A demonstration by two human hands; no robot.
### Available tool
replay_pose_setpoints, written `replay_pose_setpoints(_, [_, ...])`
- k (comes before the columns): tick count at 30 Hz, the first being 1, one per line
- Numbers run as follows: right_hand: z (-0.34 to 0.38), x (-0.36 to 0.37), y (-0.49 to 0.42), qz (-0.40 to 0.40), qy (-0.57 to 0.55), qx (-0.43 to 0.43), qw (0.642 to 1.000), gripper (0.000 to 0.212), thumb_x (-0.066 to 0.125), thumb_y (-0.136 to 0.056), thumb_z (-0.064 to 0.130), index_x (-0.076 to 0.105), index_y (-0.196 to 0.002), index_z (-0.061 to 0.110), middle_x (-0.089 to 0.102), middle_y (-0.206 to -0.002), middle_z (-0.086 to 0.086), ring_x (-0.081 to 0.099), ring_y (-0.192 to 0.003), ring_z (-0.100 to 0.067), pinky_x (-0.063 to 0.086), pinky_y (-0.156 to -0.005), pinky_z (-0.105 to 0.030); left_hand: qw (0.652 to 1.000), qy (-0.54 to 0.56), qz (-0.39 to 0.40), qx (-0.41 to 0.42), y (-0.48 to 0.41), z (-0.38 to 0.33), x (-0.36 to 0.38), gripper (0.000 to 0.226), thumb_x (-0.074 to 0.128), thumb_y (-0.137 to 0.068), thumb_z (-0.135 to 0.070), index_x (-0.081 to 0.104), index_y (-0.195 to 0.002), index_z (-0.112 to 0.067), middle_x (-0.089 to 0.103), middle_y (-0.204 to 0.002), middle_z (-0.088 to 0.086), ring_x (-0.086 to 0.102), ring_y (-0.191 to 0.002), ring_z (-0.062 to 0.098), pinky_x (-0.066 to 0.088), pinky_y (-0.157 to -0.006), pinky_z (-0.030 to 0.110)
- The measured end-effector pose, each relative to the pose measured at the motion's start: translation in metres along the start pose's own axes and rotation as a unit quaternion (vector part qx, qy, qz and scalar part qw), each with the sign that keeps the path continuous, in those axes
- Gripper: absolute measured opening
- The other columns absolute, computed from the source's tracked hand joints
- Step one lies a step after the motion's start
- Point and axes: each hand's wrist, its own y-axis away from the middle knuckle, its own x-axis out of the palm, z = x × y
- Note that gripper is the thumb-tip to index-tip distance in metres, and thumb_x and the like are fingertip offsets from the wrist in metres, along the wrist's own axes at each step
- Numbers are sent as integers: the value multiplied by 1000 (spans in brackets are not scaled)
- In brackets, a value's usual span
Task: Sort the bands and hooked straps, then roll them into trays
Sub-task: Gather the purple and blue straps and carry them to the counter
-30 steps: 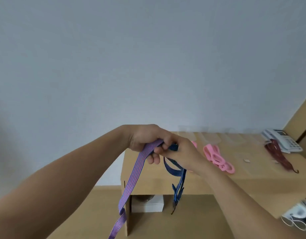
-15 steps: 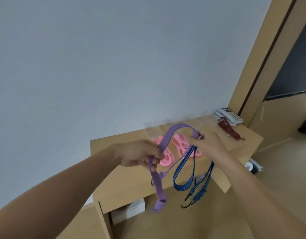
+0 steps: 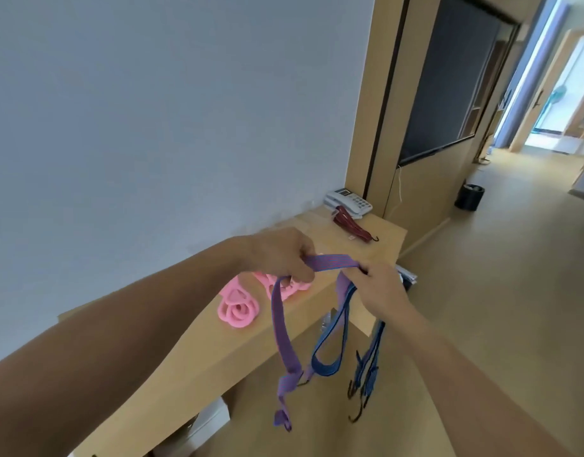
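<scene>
Items as I log them from the head view, left to right:

1. Left hand [image 3: 280,258]: raised over the table [image 3: 386,235], fingers curled round one end of the level stretch of the purple strap [image 3: 330,261]. Grasping.
2. White box [image 3: 211,420]: under the table, partly hidden by its front edge.
3. Pink bands [image 3: 237,306]: a looped heap lying on the tabletop just below the left hand; a second pink heap beside it is partly hidden by that hand.
4. Purple strap: pulled flat between the two hands. One length drops from the left hand in front of the table; a shorter length hangs below the right hand.
5. Blue strap [image 3: 326,371]: hangs from the right hand as a loop, with further strands to its right ending in dark hooks. It is off the table, in the air.
6. Right hand [image 3: 379,285]: pinches the purple strap's other end at the fingertips and also holds the blue strap. Grasping.
7. Dark red strap [image 3: 351,225]: lies on the far end of the table, its hook towards the edge, touching the telephone [image 3: 348,201].
8. Black bin [image 3: 469,197]: on the floor by the wall, well apart.
</scene>
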Motion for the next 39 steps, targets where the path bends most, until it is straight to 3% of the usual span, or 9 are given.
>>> replay_pose_setpoints(4, [-16,-25,-29,-94,31,-15,995,37,53,-96,28,48,-60,17,37,-47,4,35,-47,-12,23,-50,-35,990,-118,30,-71,-35,17,30,22,67,-85,-27,68,-86,-5,69,-74,1,56,-60,13,40,-54,14])
replay_pose_setpoints(7, [-33,-42,-48,-93,47,-18,994,40,51,-96,28,41,-59,18,37,-49,3,33,-48,-13,21,-50,-34,995,-35,58,-69,-60,6,46,20,67,-89,-27,70,-89,-7,72,-78,-1,59,-66,11,44,-63,24])
replay_pose_setpoints(12, [-74,-75,-79,-56,135,-8,989,46,50,-98,30,35,-56,19,33,-46,3,32,-42,-16,17,-44,-30,956,234,-177,14,-102,-37,33,19,65,-95,-16,56,-79,-9,64,-59,-3,63,-52,13,52,-57,25])
replay_pose_setpoints(15, [-101,-92,-90,-58,143,-5,988,47,51,-97,31,31,-57,18,32,-48,1,29,-44,-16,17,-43,-30,967,205,-147,24,-124,-56,24,17,67,-94,-17,57,-86,-5,59,-63,2,61,-56,17,54,-64,30])
replay_pose_setpoints(18, [-121,-105,-102,-33,99,-33,994,49,54,-98,34,31,-58,18,29,-47,4,29,-41,-13,21,-39,-24,938,314,-141,35,-150,-74,31,13,62,-96,-10,56,-85,-6,60,-67,7,61,-56,18,54,-62,30])
replay_pose_setpoints(25, [-133,-109,-124,42,21,-48,998,47,52,-100,38,36,-58,23,32,-50,7,30,-45,-10,22,-49,-24,869,450,-192,80,-214,-121,39,16,59,-97,-16,61,-83,-11,62,-72,10,57,-60,23,53,-57,32])
replay_pose_setpoints(31, [-140,-92,-136,127,-199,14,972,40,52,-99,35,58,-89,-3,41,-66,5,37,-63,-9,30,-64,-24,850,487,-193,63,-264,-125,23,15,61,-97,-19,58,-100,-5,60,-74,12,54,-63,25,50,-65,37])
replay_pose_setpoints(35, [-152,-72,-161,119,-92,29,988,26,67,-90,44,63,-72,27,42,-49,17,39,-47,-1,31,-51,-13,823,524,-203,77,-294,-118,0,13,60,-98,-18,59,-89,-7,58,-71,12,54,-56,22,54,-58,32])
replay_pose_setpoints(39, [-162,-61,-196,109,-52,77,990,34,67,-89,39,69,-89,5,50,-65,4,45,-59,-9,34,-59,-25,795,554,-235,69,-323,-93,-22,16,62,-96,-13,58,-82,-7,58,-66,10,55,-52,18,54,-53,29])
